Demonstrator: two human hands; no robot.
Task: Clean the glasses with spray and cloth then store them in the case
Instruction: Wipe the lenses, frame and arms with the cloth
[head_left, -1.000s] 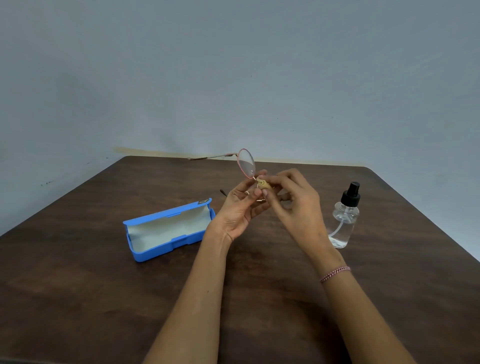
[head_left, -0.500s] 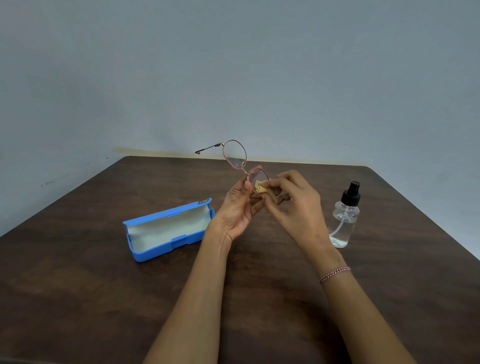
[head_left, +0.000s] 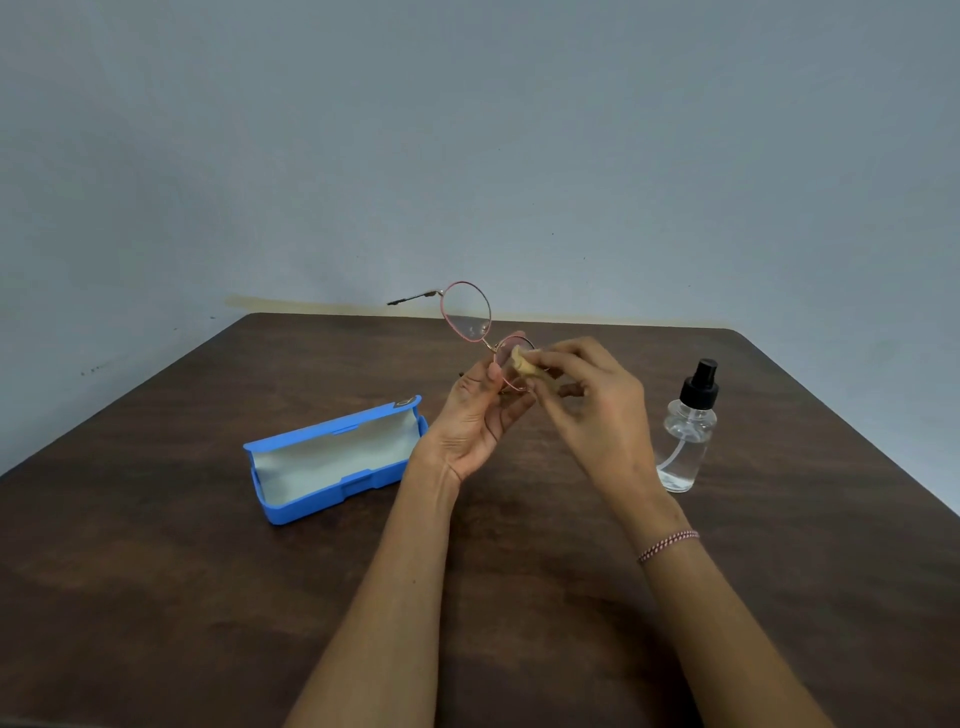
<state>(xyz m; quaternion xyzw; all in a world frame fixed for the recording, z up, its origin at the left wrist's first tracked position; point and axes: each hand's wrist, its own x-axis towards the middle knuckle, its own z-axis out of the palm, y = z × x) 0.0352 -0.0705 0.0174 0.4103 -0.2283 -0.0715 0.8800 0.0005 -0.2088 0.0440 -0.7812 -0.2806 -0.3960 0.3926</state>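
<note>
Pink-rimmed glasses (head_left: 467, 312) are held tilted in the air above the middle of the worktop (head_left: 208, 597). One lens stands high against the wall (head_left: 467, 130), with a temple arm jutting left from it. The other lens sits low between the two hands. The left hand (head_left: 475, 415) has its palm turned toward the camera and pinches the frame at the lower lens, thumb and fingers curled onto it. The right hand (head_left: 597, 410) shows its back and pinches a small beige cloth (head_left: 524, 362) against that lens, its fingers bent around the cloth. A red-and-white braided bracelet (head_left: 667, 544) circles the right wrist. Both forearms reach in from the bottom edge.

The worktop is dark brown wood grain. A blue glasses case (head_left: 332, 457) lies open left of the left hand, showing its pale lining. A clear spray bottle (head_left: 688, 431) with a black nozzle stands upright just right of the right hand. The wall behind is plain grey-blue.
</note>
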